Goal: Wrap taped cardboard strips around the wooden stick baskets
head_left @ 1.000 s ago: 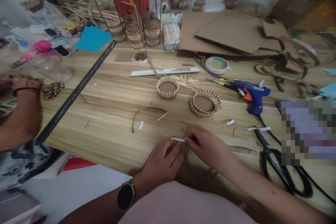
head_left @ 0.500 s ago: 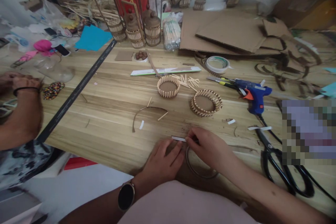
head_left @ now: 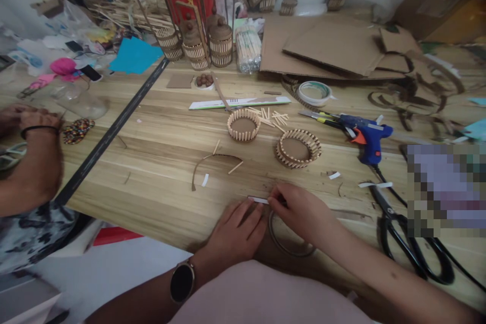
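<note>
My left hand (head_left: 243, 228) lies flat on the table near its front edge, fingers stretched out. Its fingertips touch a narrow brown strip with a white face (head_left: 258, 200). At the strip's right end, my right hand (head_left: 294, 207) pinches with thumb and forefinger. Below that hand curves a thin brown loop (head_left: 290, 253); whether it joins the strip is hidden. Farther back stand two round cardboard trays ringed with short wooden sticks, a smaller one (head_left: 243, 134) and a larger one (head_left: 296, 151). A bent brown strip with sticks on it (head_left: 218, 156) lies to the left.
Black scissors (head_left: 391, 212) and a blue glue gun (head_left: 366, 134) lie to the right, with a tape roll (head_left: 314, 93) behind. Cardboard sheets (head_left: 334, 45) and small stick baskets (head_left: 220, 43) fill the back. Another person's arm (head_left: 38, 162) rests at the left, past a black ruler-like strip (head_left: 114, 129).
My left fingers have shifted very slightly along the strip. Otherwise both hands and the things on the table stay where they were.
</note>
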Tool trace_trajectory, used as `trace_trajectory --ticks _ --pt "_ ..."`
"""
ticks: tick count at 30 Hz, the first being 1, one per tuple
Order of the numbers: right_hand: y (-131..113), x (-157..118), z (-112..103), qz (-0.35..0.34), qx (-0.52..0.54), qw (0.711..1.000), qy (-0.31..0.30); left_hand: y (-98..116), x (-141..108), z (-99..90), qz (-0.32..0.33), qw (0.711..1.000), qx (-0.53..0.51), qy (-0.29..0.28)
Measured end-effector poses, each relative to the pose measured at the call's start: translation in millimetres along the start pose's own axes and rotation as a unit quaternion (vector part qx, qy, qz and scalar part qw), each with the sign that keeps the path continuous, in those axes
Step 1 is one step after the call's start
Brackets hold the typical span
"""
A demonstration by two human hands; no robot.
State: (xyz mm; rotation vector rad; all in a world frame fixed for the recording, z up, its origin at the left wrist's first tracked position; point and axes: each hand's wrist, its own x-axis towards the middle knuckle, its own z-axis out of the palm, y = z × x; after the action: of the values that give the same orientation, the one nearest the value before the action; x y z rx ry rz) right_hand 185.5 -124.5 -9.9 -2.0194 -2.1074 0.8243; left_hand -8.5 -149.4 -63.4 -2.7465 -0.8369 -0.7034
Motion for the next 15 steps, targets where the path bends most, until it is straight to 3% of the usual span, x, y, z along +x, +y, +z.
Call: trace_trajectory --ticks 7,15 --pt "1 2 -1 -0.004 -0.001 1.0 -0.013 0 3 -1.2 -0.021 0.999 -0.018 0.021" --pt "3 4 1 -0.005 0.009 1.0 -0.022 -7 18 -13.5 0.019 0.996 -0.02 -0.08"
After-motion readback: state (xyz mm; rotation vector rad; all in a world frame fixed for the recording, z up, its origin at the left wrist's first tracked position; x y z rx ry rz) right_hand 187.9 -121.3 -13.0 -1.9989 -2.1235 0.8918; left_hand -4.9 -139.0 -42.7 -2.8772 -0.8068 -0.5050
